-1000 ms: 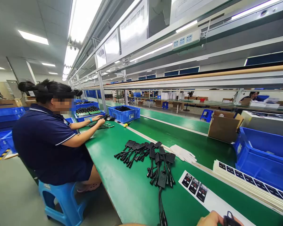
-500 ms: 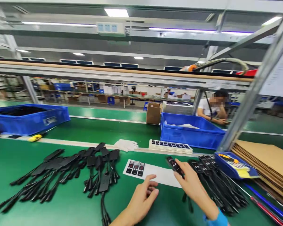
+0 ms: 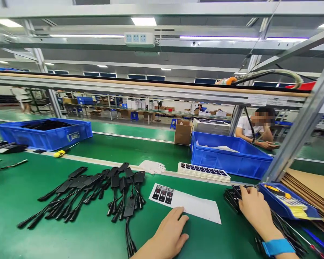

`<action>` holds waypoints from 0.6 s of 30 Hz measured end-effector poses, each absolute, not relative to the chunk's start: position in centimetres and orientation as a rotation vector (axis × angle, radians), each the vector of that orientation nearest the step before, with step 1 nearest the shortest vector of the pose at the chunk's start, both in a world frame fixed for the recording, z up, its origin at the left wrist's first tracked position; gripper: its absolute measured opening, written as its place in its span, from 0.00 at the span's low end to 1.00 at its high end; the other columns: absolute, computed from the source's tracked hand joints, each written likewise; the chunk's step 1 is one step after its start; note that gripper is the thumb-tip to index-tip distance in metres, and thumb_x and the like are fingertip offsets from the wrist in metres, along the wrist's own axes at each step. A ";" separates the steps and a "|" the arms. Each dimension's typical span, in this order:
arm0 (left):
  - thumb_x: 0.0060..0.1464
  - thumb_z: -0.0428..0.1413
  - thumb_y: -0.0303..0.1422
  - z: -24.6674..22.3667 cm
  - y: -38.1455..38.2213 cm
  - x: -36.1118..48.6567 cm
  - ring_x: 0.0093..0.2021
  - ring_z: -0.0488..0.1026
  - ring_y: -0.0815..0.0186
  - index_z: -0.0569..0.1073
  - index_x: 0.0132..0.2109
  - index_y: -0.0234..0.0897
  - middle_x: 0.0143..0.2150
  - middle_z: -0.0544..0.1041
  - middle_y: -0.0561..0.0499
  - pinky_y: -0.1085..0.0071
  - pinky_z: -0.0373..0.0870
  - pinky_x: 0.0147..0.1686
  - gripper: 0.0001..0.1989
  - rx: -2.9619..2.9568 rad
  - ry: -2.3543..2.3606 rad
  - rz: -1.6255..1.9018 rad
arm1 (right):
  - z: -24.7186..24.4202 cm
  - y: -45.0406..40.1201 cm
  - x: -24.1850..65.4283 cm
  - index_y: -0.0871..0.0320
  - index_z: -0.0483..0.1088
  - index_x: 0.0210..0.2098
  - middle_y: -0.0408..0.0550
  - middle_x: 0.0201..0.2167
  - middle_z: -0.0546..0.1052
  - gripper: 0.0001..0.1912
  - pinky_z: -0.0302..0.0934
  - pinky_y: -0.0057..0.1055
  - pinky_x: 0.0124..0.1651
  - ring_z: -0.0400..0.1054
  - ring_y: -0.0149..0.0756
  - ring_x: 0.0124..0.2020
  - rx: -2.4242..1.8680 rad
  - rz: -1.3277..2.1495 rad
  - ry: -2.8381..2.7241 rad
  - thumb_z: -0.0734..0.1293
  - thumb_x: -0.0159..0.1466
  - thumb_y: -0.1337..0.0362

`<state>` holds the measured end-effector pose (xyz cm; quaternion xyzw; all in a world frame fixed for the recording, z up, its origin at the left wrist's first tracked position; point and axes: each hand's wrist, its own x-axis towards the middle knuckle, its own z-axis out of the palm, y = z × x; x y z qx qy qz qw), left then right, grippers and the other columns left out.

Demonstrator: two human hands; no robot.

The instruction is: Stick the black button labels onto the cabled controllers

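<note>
My right hand [image 3: 255, 208], with a blue band at the wrist, is over the right-hand pile of black cabled devices [image 3: 230, 198]. Its fingers curl down around a flat black device, mostly hidden under the hand. My left hand [image 3: 171, 230] lies palm down near the lower edge of a white label sheet [image 3: 197, 207], fingers stretched out and holding nothing. Three black labels with small print [image 3: 163, 193] stick to the sheet's left end. Left of it, several black devices with cables [image 3: 82, 183] lie spread in a bunch, plain sides up.
Behind the sheet lie a stack of label sheets [image 3: 203, 172] and a white glove [image 3: 152, 167]. Blue bins stand at left [image 3: 51, 138] and right [image 3: 229, 156]. A small blue tray [image 3: 278, 205], cardboard sheets [image 3: 313, 183] and a metal post [image 3: 297, 126] border the right side.
My right hand has carried a labelled black device rightward from above the sheet to the right-hand pile. My left hand has flattened and its fingers have straightened. The view has shifted slightly.
</note>
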<state>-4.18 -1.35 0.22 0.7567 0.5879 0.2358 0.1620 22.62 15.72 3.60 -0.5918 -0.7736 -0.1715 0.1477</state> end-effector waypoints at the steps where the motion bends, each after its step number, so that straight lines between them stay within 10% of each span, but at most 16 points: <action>1: 0.50 0.53 0.28 0.3 -1.3 -4.3 0.59 0.57 0.51 0.67 0.53 0.36 0.60 0.60 0.40 0.57 0.56 0.58 0.21 2.167 1.708 0.660 | 3.5 15.8 21.6 0.70 0.69 0.48 0.68 0.42 0.71 0.19 0.63 0.45 0.38 0.67 0.56 0.41 -1.621 -0.399 -2.251 0.58 0.59 0.71; 7: 0.42 0.48 0.17 -0.4 0.7 -6.6 0.58 0.56 0.42 0.63 0.55 0.18 0.55 0.62 0.27 0.48 0.51 0.56 0.29 1.936 2.235 0.561 | 1.4 15.1 11.0 0.58 0.73 0.41 0.49 0.39 0.75 0.16 0.65 0.32 0.42 0.71 0.38 0.36 -1.031 0.340 -2.442 0.56 0.61 0.64; 18: 0.51 0.48 0.25 -3.0 3.2 -8.1 0.47 0.66 0.43 0.73 0.48 0.22 0.45 0.71 0.26 0.48 0.62 0.44 0.18 1.771 2.438 0.548 | -3.5 15.4 3.3 0.53 0.73 0.28 0.49 0.31 0.76 0.16 0.66 0.34 0.32 0.72 0.43 0.31 -0.658 0.465 -2.209 0.61 0.57 0.49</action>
